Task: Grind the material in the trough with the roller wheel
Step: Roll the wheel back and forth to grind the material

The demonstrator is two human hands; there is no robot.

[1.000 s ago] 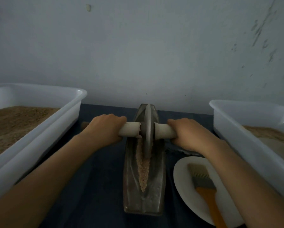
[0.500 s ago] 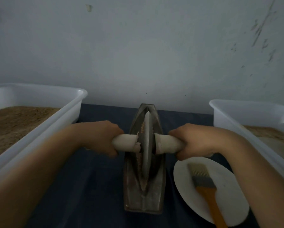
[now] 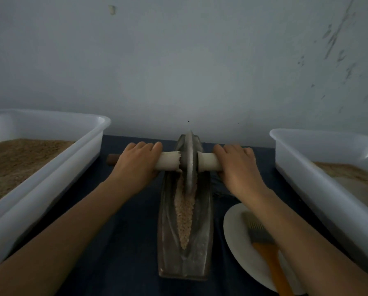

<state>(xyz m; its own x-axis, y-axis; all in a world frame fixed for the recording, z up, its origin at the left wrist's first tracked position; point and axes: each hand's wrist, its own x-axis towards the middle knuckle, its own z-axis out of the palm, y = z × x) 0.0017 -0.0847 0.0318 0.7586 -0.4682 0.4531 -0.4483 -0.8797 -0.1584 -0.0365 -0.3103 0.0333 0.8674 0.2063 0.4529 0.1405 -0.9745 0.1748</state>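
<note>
On the far left a white tub [image 3: 50,167] is sitting on the dark-covered desk [image 3: 123,242], holding brown granular stuff that looks like ground meal. Next to it the left hand [image 3: 136,165] is wrapping round the pale left end of the axle [image 3: 168,161], fingers curling over the top, with a brown stub of the rod sticking out beyond the knuckles.

In the middle the boat-shaped metal trough [image 3: 185,259] is lying lengthwise, pointing away from the person. The roller wheel [image 3: 189,161] is standing upright on edge in the groove at the far end, close to the wall. The material [image 3: 185,214] is lying in a pale, coarse strip along the groove on the near side of the wheel, and it is looking only partly broken down.

The right hand [image 3: 236,165] is gripping the axle's right end in the same overhand way, so both hands are clamping the rod with the disc between them. Further right a white plate [image 3: 236,236] is carrying an orange-handled brush [image 3: 262,242], partly hidden by the forearm, and another white tub [image 3: 328,189] is holding more meal.

The wheel is probably heavy and stiff, doing the crushing by its own weight; the axle ends are the sensible holds, evenly loaded so the thin disc is not tipping. The wrapping on the left end is looking torn near the disc and may be slipping. The grains are loose and could be spilling over the shallow rim.
</note>
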